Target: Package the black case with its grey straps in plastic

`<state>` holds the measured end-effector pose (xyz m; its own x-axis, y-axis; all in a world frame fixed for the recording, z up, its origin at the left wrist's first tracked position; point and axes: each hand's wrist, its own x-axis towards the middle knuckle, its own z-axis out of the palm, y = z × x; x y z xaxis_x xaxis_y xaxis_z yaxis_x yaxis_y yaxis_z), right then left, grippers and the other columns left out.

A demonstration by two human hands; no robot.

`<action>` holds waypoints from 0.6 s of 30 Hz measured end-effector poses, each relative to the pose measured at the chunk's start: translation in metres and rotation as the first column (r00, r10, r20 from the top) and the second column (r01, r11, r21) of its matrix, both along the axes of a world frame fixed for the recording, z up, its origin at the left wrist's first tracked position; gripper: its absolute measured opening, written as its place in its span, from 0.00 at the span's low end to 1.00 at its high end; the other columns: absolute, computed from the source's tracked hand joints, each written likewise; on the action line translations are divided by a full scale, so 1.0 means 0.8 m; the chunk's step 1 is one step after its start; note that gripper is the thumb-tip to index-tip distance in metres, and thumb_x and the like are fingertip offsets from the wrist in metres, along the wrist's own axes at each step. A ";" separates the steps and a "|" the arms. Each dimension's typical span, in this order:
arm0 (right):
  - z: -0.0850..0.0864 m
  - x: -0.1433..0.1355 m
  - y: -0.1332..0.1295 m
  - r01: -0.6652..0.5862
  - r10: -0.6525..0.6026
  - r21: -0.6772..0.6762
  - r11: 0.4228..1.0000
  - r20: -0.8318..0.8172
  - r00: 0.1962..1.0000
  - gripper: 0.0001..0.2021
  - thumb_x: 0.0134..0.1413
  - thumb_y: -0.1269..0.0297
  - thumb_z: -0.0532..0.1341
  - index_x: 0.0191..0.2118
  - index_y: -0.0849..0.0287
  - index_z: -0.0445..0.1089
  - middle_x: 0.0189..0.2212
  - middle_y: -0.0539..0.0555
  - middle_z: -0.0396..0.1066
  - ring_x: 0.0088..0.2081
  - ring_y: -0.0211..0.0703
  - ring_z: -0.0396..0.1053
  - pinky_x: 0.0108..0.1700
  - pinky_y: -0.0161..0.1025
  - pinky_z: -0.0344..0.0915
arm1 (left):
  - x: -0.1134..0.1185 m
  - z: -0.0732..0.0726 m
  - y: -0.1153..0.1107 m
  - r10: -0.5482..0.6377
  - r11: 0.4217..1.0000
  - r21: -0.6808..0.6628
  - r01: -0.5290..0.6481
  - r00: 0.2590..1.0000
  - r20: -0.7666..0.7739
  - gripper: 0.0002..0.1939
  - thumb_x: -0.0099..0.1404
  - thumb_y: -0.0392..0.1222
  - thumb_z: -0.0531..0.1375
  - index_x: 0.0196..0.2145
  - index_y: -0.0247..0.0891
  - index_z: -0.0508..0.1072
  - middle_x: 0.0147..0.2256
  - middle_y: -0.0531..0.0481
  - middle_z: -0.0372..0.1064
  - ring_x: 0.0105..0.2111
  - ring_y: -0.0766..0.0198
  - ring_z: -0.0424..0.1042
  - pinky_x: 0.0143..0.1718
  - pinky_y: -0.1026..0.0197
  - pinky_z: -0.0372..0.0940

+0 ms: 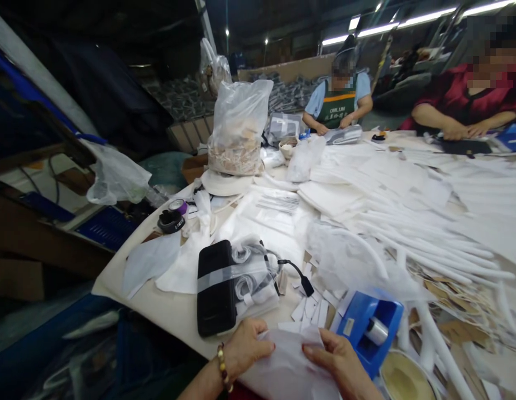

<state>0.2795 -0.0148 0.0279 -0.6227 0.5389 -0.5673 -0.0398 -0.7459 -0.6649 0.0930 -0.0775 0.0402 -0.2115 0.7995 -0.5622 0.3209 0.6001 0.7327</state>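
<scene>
At the table's near edge my left hand [246, 349], with a bead bracelet on its wrist, and my right hand [339, 361] both pinch a thin white translucent bag [289, 366]. The bag lies flat between them, thumbs on top. Just beyond my left hand lies a black power bank [216, 289] taped to a bundle of white cables [255, 278]. A blue tape dispenser [368, 328] stands right beside my right hand, with small white paper slips [311, 308] scattered in front of it.
White bags and long white rolled pieces [428, 244] cover the table's right side. A large clear plastic sack [239, 130] with pale contents stands at the back. Black tape rolls [171, 221] lie at left. Two other people sit at the far side. A roll of tape [403, 378] lies near right.
</scene>
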 end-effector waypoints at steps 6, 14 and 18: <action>-0.022 0.009 0.018 0.109 -0.112 0.027 0.994 0.199 0.974 0.17 0.35 0.52 0.65 0.30 0.59 0.69 0.23 0.51 0.72 0.25 0.45 0.69 0.31 0.39 0.64 | -0.052 -0.060 -0.037 0.219 0.926 0.370 0.078 0.687 -0.693 0.28 0.53 0.43 0.55 0.52 0.34 0.60 0.54 0.36 0.56 0.55 0.46 0.53 0.53 0.42 0.51; 0.005 -0.079 0.135 -0.544 0.034 0.629 0.555 0.637 0.770 0.08 0.42 0.64 0.57 0.28 0.61 0.71 0.57 0.61 0.57 0.57 0.49 0.55 0.57 0.41 0.50 | -0.093 -0.129 -0.058 0.197 0.903 0.287 0.320 0.286 -0.938 0.40 0.58 0.40 0.54 0.63 0.38 0.36 0.59 0.31 0.46 0.59 0.44 0.49 0.52 0.41 0.55; 0.008 -0.145 0.188 -0.663 0.129 0.571 0.484 0.703 0.699 0.07 0.42 0.67 0.57 0.28 0.61 0.71 0.55 0.60 0.60 0.54 0.47 0.59 0.52 0.39 0.54 | -0.100 -0.129 -0.085 0.287 0.921 0.385 0.066 0.553 -0.782 0.42 0.54 0.42 0.57 0.62 0.36 0.40 0.61 0.33 0.42 0.59 0.44 0.47 0.54 0.41 0.54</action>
